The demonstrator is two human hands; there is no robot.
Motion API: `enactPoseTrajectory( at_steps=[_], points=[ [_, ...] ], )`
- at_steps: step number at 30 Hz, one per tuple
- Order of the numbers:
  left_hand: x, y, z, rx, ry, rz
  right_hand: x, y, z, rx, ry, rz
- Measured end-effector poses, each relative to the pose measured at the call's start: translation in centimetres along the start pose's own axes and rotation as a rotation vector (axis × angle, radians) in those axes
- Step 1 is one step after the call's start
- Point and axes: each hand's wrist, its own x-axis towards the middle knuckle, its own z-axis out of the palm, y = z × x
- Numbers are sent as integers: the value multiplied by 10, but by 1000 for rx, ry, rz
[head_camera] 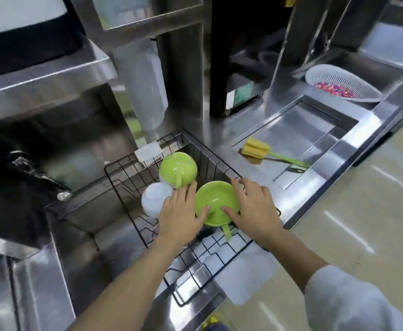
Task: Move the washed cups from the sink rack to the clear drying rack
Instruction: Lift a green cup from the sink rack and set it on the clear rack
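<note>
Two hands, left [180, 212] and right [255, 209], spread open over black wire rack [128, 173], two green cups [217, 204], one white cup [155, 199]

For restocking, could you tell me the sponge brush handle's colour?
Green handle, yellow sponge head, head view.

A yellow sponge brush [257, 149] lies near a white colander [338, 86].

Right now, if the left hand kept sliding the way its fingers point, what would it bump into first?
Probably the upside-down green cup. The left hand points up and away across the black wire rack, and its fingertips already sit at that cup's handle. Depth is hard to judge, so they may already touch.
</note>
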Motion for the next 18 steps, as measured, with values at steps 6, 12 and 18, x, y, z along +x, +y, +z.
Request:
enactPoseTrajectory(
  at_steps=[6,12,18],
  points=[
    [15,22,1,-299,-146,-284,18,-1,4,-284,-32,-17],
    [36,26,-4,-799,-350,-604,31,-7,-5,-164,-201,70],
    [42,26,-25,-1126,-366,-838,38,-14,-15,-53,-250,73]
  ],
)
